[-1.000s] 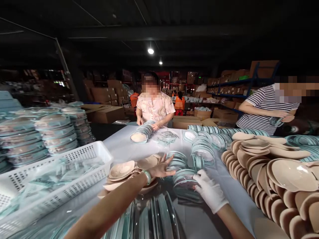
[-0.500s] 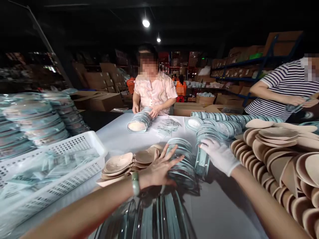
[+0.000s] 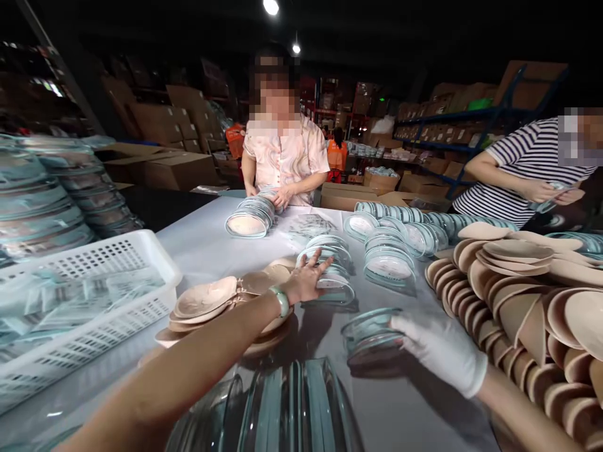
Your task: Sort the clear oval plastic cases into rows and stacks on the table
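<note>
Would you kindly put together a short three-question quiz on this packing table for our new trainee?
1. True or false: the right hand wears a white glove.
2. What does the left hand rest on? A) white basket B) stack of clear round cases C) cardboard box
3. Fill in: the right hand holds a small stack of clear ____.

Key: 1 true; 2 B; 3 cases.

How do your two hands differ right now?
The right hand wears a white glove; the left hand is bare, with a green bracelet at the wrist. The right hand grips a small stack of clear cases near you; the left hand rests spread on a farther stack. Both touch clear cases.
</note>
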Action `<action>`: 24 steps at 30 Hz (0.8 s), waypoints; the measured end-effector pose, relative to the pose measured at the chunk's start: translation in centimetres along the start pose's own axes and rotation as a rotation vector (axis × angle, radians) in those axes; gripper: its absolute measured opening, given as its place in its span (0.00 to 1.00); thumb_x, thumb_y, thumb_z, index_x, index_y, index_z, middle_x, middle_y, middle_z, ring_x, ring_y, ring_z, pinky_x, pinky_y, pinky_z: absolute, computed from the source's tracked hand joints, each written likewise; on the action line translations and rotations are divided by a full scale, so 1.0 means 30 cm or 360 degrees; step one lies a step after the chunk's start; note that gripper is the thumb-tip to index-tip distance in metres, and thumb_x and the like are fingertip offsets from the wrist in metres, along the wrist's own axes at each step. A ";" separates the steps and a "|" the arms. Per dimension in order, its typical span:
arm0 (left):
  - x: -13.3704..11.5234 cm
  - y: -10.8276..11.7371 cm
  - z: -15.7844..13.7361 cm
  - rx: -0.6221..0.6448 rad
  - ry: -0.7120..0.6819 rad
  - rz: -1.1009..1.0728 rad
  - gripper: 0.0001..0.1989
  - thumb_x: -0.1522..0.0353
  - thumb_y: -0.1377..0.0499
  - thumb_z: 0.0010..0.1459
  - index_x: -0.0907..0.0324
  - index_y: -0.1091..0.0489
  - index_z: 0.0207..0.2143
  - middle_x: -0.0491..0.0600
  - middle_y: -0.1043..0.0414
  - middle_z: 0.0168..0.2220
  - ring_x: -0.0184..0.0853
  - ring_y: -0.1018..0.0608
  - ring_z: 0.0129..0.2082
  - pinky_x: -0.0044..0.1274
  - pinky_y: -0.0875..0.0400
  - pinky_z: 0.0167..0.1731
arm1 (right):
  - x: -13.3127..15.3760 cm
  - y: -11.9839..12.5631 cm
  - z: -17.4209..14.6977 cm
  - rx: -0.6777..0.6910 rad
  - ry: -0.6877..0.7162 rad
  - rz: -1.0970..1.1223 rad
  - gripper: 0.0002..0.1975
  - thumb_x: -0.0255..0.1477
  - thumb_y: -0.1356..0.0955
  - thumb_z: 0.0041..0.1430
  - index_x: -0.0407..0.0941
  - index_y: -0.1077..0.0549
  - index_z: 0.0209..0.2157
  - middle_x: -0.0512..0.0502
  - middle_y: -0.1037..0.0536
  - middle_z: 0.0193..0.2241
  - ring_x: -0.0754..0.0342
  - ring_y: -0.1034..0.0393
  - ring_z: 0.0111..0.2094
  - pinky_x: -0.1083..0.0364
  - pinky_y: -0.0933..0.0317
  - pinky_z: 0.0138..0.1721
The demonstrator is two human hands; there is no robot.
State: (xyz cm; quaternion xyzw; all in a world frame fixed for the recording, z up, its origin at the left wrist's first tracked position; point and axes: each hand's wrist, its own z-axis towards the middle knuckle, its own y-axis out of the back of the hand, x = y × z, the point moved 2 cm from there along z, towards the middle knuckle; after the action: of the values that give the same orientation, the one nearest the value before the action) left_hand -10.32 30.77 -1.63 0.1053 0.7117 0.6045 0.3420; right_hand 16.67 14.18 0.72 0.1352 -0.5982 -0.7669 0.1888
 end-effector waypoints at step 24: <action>-0.195 0.030 -0.189 0.0152 -0.0034 0.0212 0.25 0.57 0.35 0.56 0.60 0.30 0.52 0.60 0.22 0.47 0.55 0.20 0.46 0.40 0.25 0.45 | 0.095 -0.126 0.171 -0.0071 -0.0353 0.0614 0.30 0.35 0.33 0.60 0.49 0.36 0.64 0.41 0.31 0.63 0.41 0.31 0.60 0.42 0.32 0.57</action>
State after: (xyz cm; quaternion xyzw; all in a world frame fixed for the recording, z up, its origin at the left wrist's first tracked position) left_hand -9.69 23.21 1.52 0.1751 0.7274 0.5901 0.3032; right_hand 11.43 18.14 -1.63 -0.0709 -0.6130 -0.7398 0.2680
